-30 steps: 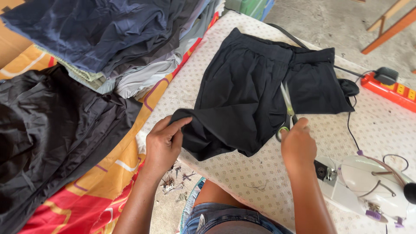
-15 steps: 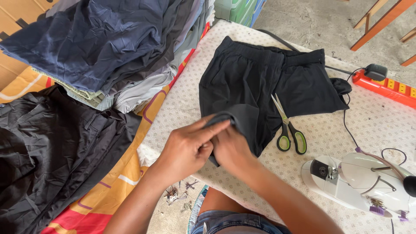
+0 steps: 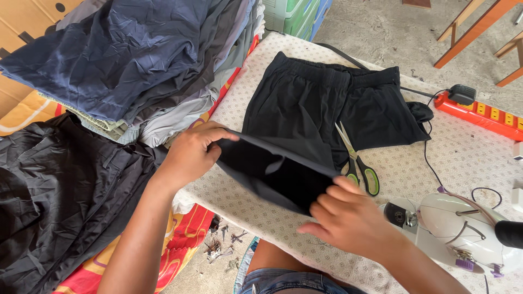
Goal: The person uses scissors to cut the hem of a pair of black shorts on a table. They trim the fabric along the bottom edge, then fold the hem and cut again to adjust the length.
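My left hand (image 3: 190, 155) pinches the far corner of the black shorts (image 3: 305, 125)' leg hem and my right hand (image 3: 348, 220) grips the near corner with curled fingers, so the hem is stretched taut between them and lifted off the tabletop (image 3: 452, 158) for inspection. The rest of the shorts lies flat just beyond both hands, which keeps the fabric anchored. The green-handled scissors (image 3: 357, 160) rest just beyond my right hand, within reach; the white sewing machine (image 3: 463, 228) sits to its right.
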